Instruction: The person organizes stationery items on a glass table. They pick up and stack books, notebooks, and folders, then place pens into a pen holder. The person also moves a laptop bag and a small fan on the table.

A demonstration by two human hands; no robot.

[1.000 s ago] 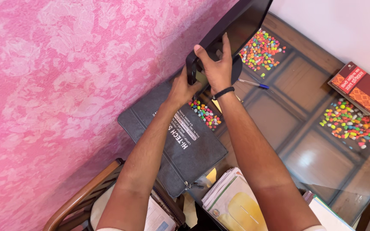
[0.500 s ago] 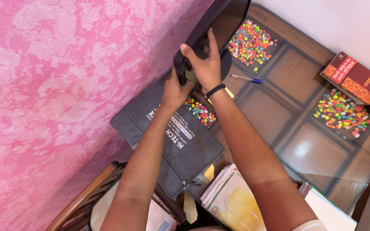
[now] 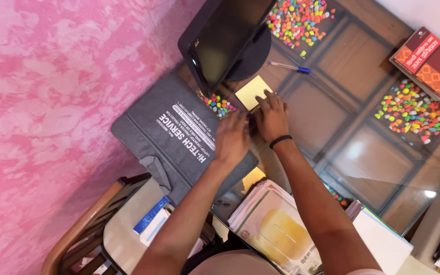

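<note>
My right hand (image 3: 272, 118), with a black band on the wrist, lies on the glass table top (image 3: 332, 107) with its fingertips on the near corner of a yellow sticky note pad (image 3: 252, 91). My left hand (image 3: 232, 138) is blurred and sits just beside it, over the edge of a grey laptop sleeve (image 3: 171, 133). Whether the left hand grips anything is unclear. A black monitor (image 3: 225, 35) on a round base stands just beyond the pad, apart from both hands.
A blue pen (image 3: 290, 66) lies right of the monitor base. Coloured pebbles (image 3: 413, 114) show under the glass in several panels. A red book (image 3: 429, 60) sits at the far right. Booklets (image 3: 276, 229) lie at the near edge, above a wooden chair (image 3: 85, 239). A pink wall is on the left.
Both hands have let go of the monitor's back and come down to the table. The monitor now stands on its base, and the yellow pad has come into view.
</note>
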